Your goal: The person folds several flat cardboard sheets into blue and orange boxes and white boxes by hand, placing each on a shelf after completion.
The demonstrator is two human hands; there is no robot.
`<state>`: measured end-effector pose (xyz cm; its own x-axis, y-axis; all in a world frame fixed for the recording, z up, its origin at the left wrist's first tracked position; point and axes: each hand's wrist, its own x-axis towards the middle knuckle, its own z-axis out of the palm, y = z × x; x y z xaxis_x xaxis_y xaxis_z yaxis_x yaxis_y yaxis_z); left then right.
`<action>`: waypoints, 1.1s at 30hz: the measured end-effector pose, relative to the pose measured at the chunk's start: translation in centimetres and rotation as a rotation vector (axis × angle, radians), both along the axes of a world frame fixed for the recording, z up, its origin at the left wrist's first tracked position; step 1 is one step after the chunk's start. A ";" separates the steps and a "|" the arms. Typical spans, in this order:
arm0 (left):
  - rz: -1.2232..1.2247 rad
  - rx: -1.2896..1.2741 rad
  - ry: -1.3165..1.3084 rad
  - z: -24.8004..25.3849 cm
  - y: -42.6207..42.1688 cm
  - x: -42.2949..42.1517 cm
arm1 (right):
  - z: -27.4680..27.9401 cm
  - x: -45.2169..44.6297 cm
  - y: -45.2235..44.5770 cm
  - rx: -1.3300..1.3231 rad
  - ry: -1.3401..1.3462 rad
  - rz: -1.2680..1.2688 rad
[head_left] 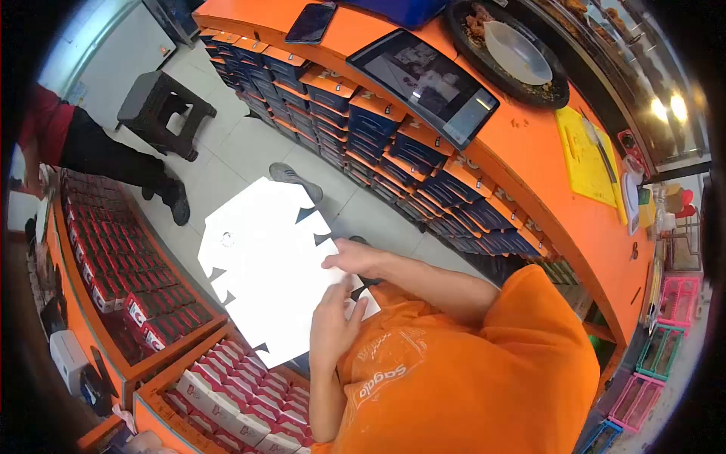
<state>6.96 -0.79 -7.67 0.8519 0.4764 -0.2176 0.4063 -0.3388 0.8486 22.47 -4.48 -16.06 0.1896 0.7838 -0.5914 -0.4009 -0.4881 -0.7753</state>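
Hands at near edge of notched white sheet

Right hand [355, 257]: fingers bent, thumb over the edge, gripping the white sheet [276, 257]. Left hand [333, 321]: back uppermost, fingers bent, touching the sheet beside a small flap; cannot tell whether it is closed on it. Sheet lies flat and unfolded in front of the body, notched along two sides. One small round mark [227, 239] printed near the far left corner; too small to read.

Writing: orange shirt [484, 386] reads "Sagalo" in white, with fainter lettering above, not legible. Red-and-white cartons [140, 310] at left bear a C-like red mark. Navy-and-orange packs [378, 113], stacked under the orange counter [522, 151], have white print too small to make out.

On counter: dark phone [311, 23]; tablet [427, 79] with a lit screen, text not legible; black pan [556, 92] holding a pale bowl [518, 53]; yellow board [582, 163] with a knife [603, 155].

Upper left: another person [83, 144] near a dark stool [151, 102].
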 end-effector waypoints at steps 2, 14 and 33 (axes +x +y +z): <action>-0.072 0.291 -0.150 -1.1 2.0 -1.9 | -3.7 0.2 0.2 0.073 -0.016 0.018; 0.901 -0.416 -0.272 -8.4 12.9 -15.0 | -2.3 1.6 3.1 0.273 -0.125 -0.213; 0.925 -0.469 -0.191 -1.9 3.8 -11.8 | 0.3 -10.2 9.2 0.000 -0.980 0.140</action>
<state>-4.79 3.04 -9.61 0.2391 0.8610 -0.4489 0.1846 0.4136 0.8915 12.24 4.72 -15.80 0.5011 0.8363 -0.2225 0.4795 -0.4823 -0.7331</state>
